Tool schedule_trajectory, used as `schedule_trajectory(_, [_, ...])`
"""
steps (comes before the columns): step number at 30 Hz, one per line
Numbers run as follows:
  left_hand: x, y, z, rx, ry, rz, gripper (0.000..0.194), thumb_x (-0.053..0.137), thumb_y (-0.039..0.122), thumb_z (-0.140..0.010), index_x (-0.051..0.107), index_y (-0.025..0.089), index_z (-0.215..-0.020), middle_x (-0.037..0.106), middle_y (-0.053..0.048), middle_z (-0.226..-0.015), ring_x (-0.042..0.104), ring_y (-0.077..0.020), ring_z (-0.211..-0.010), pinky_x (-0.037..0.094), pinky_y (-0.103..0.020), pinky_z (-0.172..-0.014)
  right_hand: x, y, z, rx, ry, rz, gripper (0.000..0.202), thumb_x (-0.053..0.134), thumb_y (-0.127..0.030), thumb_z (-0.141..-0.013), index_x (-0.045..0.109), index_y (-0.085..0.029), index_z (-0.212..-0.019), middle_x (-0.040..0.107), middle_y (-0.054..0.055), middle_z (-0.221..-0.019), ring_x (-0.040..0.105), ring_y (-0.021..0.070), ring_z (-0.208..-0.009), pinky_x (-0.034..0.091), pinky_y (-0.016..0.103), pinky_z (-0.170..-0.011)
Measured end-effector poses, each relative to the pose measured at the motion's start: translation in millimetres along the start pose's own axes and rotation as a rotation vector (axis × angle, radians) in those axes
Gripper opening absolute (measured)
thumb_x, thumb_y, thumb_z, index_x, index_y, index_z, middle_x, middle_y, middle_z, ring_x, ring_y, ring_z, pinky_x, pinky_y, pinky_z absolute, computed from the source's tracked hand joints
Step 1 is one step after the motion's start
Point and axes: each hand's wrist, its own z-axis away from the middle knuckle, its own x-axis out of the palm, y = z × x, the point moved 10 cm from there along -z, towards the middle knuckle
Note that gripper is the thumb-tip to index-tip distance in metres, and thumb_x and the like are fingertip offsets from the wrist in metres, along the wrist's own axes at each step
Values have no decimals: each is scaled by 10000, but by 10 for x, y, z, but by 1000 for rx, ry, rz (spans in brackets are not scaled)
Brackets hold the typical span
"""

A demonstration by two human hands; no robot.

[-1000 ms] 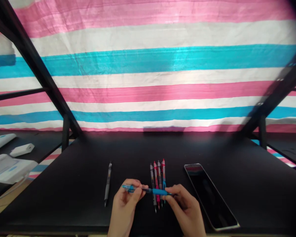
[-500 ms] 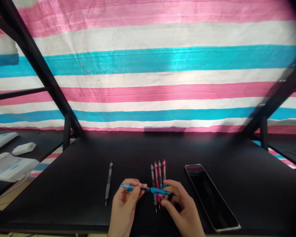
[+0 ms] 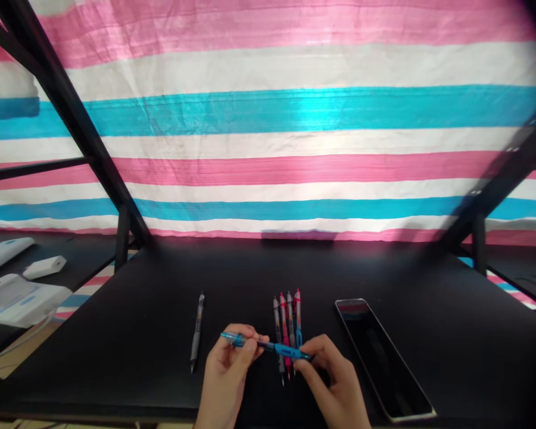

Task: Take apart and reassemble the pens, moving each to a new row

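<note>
Left hand and right hand are pinching the blue pen (probably light, stiff; surest at its grip).

a smartphone, its dark glossy screen uppermost, lies aslant at the right of the black tabletop. a left slanting bar and a right slanting bar, both black, flank the scene. behind hangs a sheet striped pink, white and blue. at far left: a white charger, a larger white device and a pale cable.
</note>
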Motion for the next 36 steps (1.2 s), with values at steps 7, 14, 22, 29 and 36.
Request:
schedule_trajectory(7, [-39, -12, 10, 0, 19, 14, 278, 915, 376, -651, 751, 183, -767, 669, -29, -852, 727, -211, -810, 588, -274, -733, -8, -70, -25, -24, -18, -9, 115, 671, -329, -915, 689, -216, -923, 688, 18, -738, 608, 159, -594, 457, 227, -550])
schedule_trajectory(14, [18, 33, 7, -1, 2, -2, 301, 928, 389, -630, 755, 183, -765, 703, -34, -771, 725, -204, -778, 578, -248, -698, 62, -98, 2, -64, -76, 49, 305, 582, -372, -972, 611, -209, -716, 561, -12, -606, 526, 141, -532, 387, 236, -513])
schedule_trajectory(22, [-8, -33, 18, -22, 18, 24, 359, 934, 397, -624, 780, 190, -874, 746, -45, -752, 744, -226, -786, 591, -283, -743, 84, -194, -8, -132, -87, 111, 379, 529, -341, -991, 588, -197, -645, 536, 13, -603, 525, 158, -554, 378, 247, -525])
schedule_trajectory(29, [-46, 31, -31, -8, 49, 76, 471, 922, 373, -652, 754, 207, -1060, 744, -31, -802, 731, -197, -777, 572, -255, -710, 149, -108, 7, -98, -131, 83, 386, 540, -401, -995, 629, -204, -676, 556, 7, -613, 521, 149, -548, 348, 249, -529])
schedule_trajectory(36, [-228, 471, -130, 143, 84, 63, 644, 856, 308, -753, 527, 263, -1304, 760, -37, -873, 681, -153, -692, 531, -261, -678, 95, 43, 51, 83, -89, -166, 498, 442, -627, -987, 721, -221, -910, 462, -22, -567, 417, 149, -509, 308, 263, -504])
